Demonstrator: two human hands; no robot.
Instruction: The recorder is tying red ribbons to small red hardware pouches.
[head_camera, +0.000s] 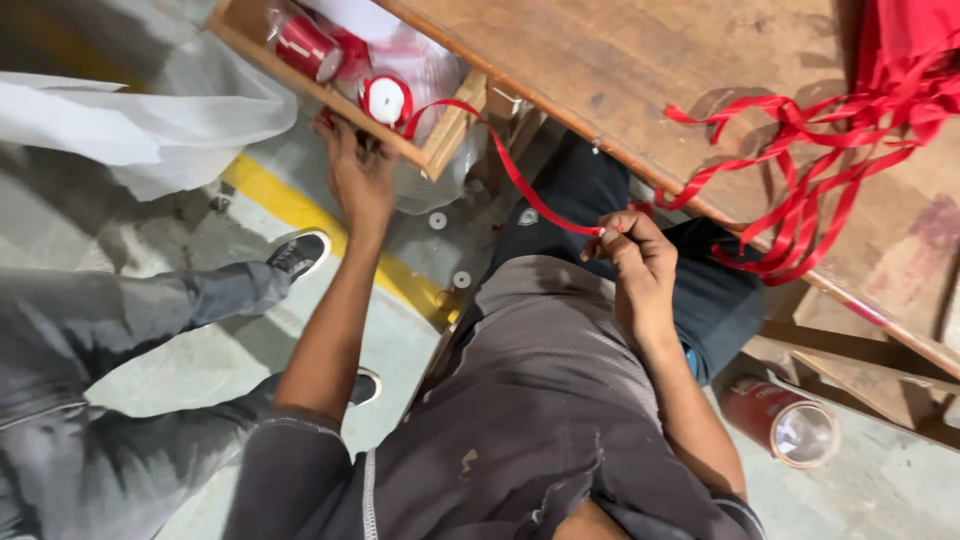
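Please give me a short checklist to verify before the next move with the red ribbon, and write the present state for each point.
1. Right hand pinches the red ribbon: ok.
2. Left hand rests on the edge of the wooden tray by the ribbon spool: ok.
3. Ribbon runs from spool to right hand without a knot: ok, the visible stretch is smooth.
4. Spool free to turn in the tray: cannot tell, plastic wrap crowds it.
5. Loose ribbon pile on the wooden table is tidy: not ok, it looks tangled and hangs over the edge.
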